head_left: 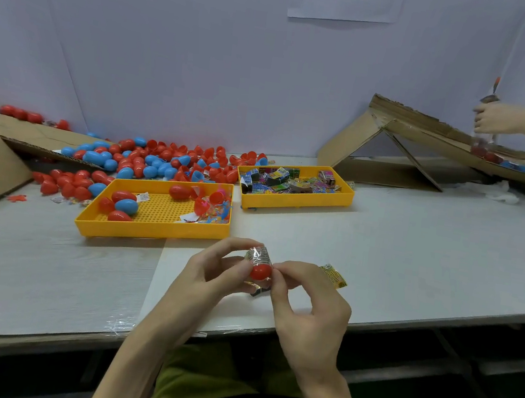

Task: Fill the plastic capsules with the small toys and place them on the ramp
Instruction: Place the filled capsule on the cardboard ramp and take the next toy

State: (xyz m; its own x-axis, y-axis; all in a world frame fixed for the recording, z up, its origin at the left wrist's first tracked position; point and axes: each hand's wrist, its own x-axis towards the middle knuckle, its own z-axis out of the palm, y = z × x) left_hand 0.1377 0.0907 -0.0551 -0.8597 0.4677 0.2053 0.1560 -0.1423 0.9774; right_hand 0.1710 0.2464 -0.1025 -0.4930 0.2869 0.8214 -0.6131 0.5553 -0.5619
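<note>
Pinched between left hand [211, 275] and right hand [310, 308], just above the near edge of the surface [412, 268], well apart from the ramp [430, 134]: a red capsule [261, 271] with a crinkled toy packet [259, 254] bulging from its mouth. Likely to spring back out if pressed in bunched, or to slip under an uneven squeeze. Seemingly pointing rounded end toward the camera, long axis tilted up and away.
</note>
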